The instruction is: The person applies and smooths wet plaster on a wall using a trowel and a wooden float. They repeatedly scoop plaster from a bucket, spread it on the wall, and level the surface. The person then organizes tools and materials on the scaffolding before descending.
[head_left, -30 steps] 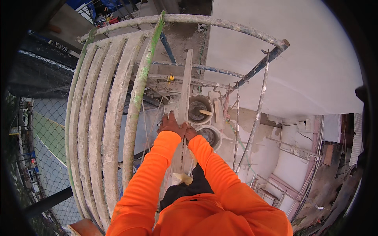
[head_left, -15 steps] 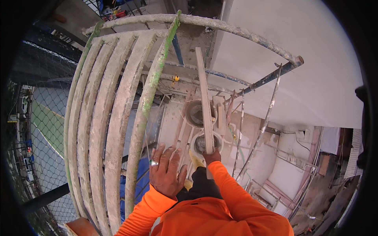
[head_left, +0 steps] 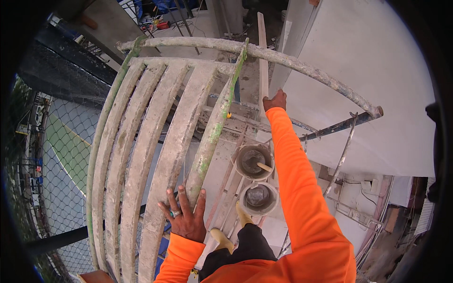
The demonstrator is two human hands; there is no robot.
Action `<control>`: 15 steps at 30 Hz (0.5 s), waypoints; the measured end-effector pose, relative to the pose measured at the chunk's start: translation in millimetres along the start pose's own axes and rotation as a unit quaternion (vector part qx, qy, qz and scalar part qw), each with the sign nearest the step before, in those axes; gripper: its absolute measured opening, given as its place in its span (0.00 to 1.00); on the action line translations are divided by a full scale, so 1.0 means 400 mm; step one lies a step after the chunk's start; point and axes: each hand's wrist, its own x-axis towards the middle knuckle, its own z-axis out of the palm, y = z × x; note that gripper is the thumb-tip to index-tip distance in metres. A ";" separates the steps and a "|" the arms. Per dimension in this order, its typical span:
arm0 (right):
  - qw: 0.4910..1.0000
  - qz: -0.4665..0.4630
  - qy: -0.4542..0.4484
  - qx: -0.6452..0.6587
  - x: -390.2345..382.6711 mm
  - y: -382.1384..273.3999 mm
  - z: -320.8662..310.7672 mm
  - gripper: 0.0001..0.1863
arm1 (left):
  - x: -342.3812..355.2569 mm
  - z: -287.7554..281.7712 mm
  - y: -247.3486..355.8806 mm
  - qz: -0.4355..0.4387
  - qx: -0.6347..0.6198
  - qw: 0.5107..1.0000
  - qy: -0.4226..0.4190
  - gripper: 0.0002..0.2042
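Plank: long, narrow and pale; pointing away from the body near the white wall, crossing the line of the top rail, contact there not discernible.
Right hand: stretched far forward in an orange sleeve, with fingers clenched around the near end of the plank.
Left hand: palm down, ring on one finger, fingers spread and grasping nothing; laid over the lower part of the slatted frame.
Slatted frame: crusted grey, with green patches on the side bars.
Far bucket: containing grey material and a tool with a pale handle.
Near bucket: just beside the far bucket, greyish inside.
Boots: yellowish, below the near bucket.
Wire mesh: far left.
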 end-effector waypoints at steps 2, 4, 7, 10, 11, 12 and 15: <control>0.998 -0.020 -0.057 0.008 0.003 -0.070 -0.001 0.36 | 0.000 -0.003 0.002 -0.005 -0.019 1.000 -0.001 0.30; 0.992 -0.104 -0.063 0.041 -0.061 -0.085 0.013 0.33 | 0.003 -0.006 0.003 -0.001 -0.014 1.000 0.009 0.30; 0.973 -0.104 -0.205 0.000 -0.309 0.042 0.049 0.34 | 0.004 -0.015 -0.001 0.002 -0.027 1.000 0.008 0.30; 0.915 0.026 -0.383 -0.121 -0.668 0.261 0.030 0.40 | 0.002 -0.021 -0.006 0.004 -0.038 0.999 0.003 0.31; 0.890 0.063 -0.412 -0.184 -0.797 0.329 0.008 0.41 | -0.001 -0.023 -0.007 0.004 -0.040 0.999 0.003 0.31; 0.871 0.105 -0.452 -0.165 -0.902 0.406 -0.049 0.42 | -0.001 -0.024 -0.008 0.006 -0.043 0.999 0.005 0.32; 0.834 0.168 -0.469 -0.237 -1.145 0.547 -0.211 0.41 | -0.006 -0.026 -0.007 0.009 -0.054 0.998 0.011 0.33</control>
